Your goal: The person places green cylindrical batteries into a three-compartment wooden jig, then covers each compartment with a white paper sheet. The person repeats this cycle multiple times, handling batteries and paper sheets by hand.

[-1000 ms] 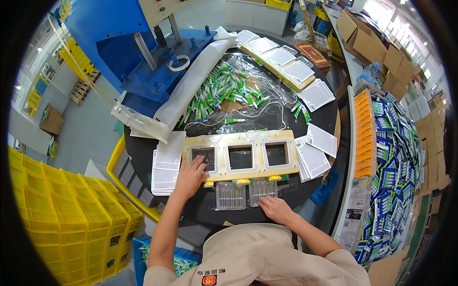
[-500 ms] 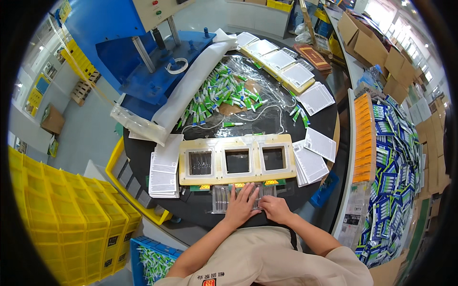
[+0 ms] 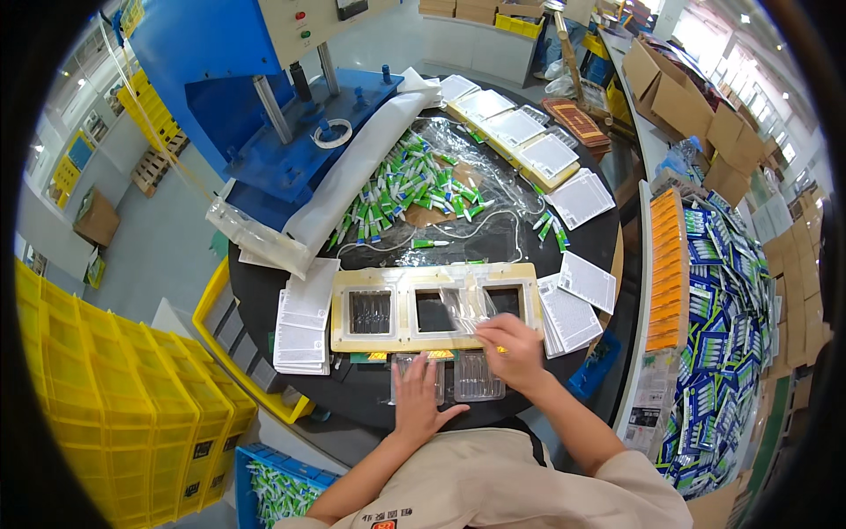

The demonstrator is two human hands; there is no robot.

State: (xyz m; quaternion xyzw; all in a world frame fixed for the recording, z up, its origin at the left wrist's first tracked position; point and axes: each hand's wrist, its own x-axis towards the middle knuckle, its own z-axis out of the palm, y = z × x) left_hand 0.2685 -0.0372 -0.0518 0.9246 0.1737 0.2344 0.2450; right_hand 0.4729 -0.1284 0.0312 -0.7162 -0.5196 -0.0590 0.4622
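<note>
A clear plastic blister tray [image 3: 465, 306] is pinched in my right hand [image 3: 518, 351], tilted over the middle and right windows of a cream three-window frame [image 3: 402, 309]. Another clear insert [image 3: 371, 312] sits in the frame's left window. My left hand [image 3: 419, 398] lies open with fingers spread, on a clear blister tray [image 3: 401, 366] at the table's near edge. Beside it, just right, rests one more clear blister tray [image 3: 478, 377]. The right fingers are slightly blurred.
White printed cards [image 3: 304, 331] are stacked left of the frame, with more cards [image 3: 568, 309] on the right. Beyond lies a heap of green-and-white tubes [image 3: 414, 181]. A blue press [image 3: 300, 132] stands far left, and a second loaded frame [image 3: 520, 132] far right.
My right hand has lifted a clear blister tray from the table edge up over the frame. My left hand has shifted slightly left with its fingers spread wider.
</note>
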